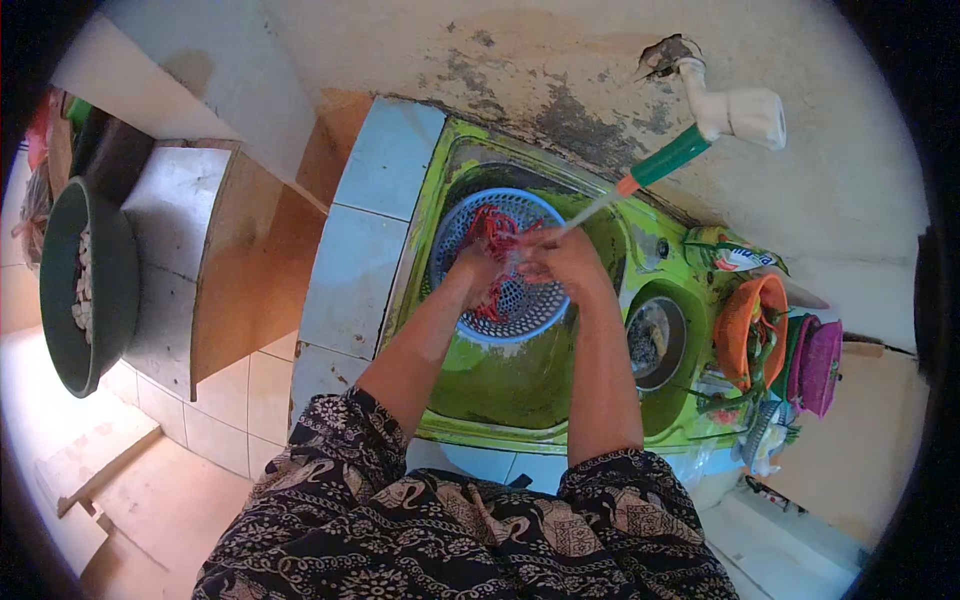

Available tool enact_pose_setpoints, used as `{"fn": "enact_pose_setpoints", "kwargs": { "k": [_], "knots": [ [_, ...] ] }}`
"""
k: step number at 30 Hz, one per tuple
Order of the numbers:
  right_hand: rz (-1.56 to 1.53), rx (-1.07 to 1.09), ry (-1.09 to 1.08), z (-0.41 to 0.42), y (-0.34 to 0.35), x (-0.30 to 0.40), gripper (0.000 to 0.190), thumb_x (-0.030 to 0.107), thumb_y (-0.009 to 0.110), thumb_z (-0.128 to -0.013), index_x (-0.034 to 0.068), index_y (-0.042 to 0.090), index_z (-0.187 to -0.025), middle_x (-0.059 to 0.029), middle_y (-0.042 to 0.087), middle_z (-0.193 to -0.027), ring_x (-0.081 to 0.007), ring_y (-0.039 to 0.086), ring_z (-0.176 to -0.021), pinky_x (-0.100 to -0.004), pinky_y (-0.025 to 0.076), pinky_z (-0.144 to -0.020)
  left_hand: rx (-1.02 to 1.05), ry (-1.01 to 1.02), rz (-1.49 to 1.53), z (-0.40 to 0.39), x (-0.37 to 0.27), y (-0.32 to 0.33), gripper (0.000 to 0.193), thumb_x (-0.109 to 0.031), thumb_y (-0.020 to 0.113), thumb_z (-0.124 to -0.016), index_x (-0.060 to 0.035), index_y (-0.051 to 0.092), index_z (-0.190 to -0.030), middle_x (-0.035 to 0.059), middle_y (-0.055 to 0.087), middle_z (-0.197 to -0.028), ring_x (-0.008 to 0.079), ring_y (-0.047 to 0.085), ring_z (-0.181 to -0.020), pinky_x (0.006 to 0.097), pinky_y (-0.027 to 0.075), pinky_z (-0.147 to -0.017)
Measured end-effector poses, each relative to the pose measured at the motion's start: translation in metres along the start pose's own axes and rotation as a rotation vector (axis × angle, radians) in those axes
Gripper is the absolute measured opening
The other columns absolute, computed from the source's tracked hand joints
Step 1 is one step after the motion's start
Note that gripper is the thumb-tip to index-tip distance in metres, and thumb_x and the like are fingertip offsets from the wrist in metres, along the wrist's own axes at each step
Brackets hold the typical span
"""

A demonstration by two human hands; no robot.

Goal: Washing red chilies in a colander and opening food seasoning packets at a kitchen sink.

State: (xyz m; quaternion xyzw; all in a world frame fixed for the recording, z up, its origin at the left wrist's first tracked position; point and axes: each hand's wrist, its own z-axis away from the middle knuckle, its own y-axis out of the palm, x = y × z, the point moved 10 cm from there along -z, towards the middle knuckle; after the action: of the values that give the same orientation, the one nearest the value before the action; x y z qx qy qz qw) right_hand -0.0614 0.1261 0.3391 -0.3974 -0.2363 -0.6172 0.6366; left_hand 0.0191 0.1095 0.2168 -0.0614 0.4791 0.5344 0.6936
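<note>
A blue plastic colander sits in the larger basin of a green, worn sink. Long red chillies lie in it, mostly towards its left and middle. My left hand is down among the chillies, its fingers blurred and partly hidden by splashing water. Beside it, my right hand reaches over the colander with bent fingers, close to the left one. Whether either hand grips chillies is unclear. A stream of water falls from the hose onto or just behind my right hand.
A white plastic tap juts from the peeling wall. The smaller basin holds a metal bowl. An orange basket with vegetables and a purple basket stand at right. A large dark green basin with pale pieces is at left.
</note>
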Motion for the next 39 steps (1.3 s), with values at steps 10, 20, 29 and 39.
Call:
{"fn": "enact_pose_setpoints", "kwargs": {
  "k": [10,20,29,39],
  "knots": [
    [-0.045,-0.052,-0.146,0.003,-0.001,0.021,0.018,-0.001,0.054,-0.078,-0.008,0.056,-0.095,-0.0139,0.061,-0.086,-0.0219,0.062,-0.076,-0.0299,0.053,-0.068,-0.163,0.133,-0.059,-0.017,-0.007,-0.027,0.029,-0.020,0.060,-0.076,-0.0053,0.052,-0.099,0.0122,0.059,-0.086,0.0213,0.056,-0.067,0.0337,0.044,-0.056],
    [-0.033,-0.005,-0.111,-0.013,0.013,0.019,0.019,0.006,0.052,-0.082,-0.006,0.055,-0.096,-0.0136,0.061,-0.087,-0.0206,0.062,-0.076,-0.0302,0.052,-0.067,-1.297,0.629,-0.820,0.104,0.043,-0.079,0.045,-0.015,0.061,-0.069,0.0000,0.041,-0.107,0.0177,0.054,-0.085,0.0298,0.052,-0.086,0.0423,0.038,-0.081],
    [-0.039,0.006,-0.033,-0.007,0.001,0.015,0.018,0.008,0.051,-0.084,-0.005,0.055,-0.095,-0.0132,0.061,-0.086,-0.0212,0.062,-0.074,-0.0303,0.053,-0.066,-0.649,0.128,-0.223,0.032,0.084,-0.086,0.027,-0.010,0.049,-0.081,-0.0016,0.046,-0.107,0.0168,0.055,-0.098,0.0265,0.053,-0.090,0.0379,0.043,-0.074],
    [-0.114,-0.117,-0.124,0.009,-0.017,0.053,0.017,0.007,0.052,-0.083,-0.006,0.054,-0.094,-0.0134,0.060,-0.088,-0.0212,0.061,-0.076,-0.0305,0.053,-0.067,-0.322,0.683,0.184,0.094,-0.067,-0.031,0.071,0.013,0.039,-0.073,-0.0031,0.012,-0.137,0.0180,0.036,-0.129,0.0213,0.043,-0.111,0.0287,0.035,-0.094]
  ]
}}
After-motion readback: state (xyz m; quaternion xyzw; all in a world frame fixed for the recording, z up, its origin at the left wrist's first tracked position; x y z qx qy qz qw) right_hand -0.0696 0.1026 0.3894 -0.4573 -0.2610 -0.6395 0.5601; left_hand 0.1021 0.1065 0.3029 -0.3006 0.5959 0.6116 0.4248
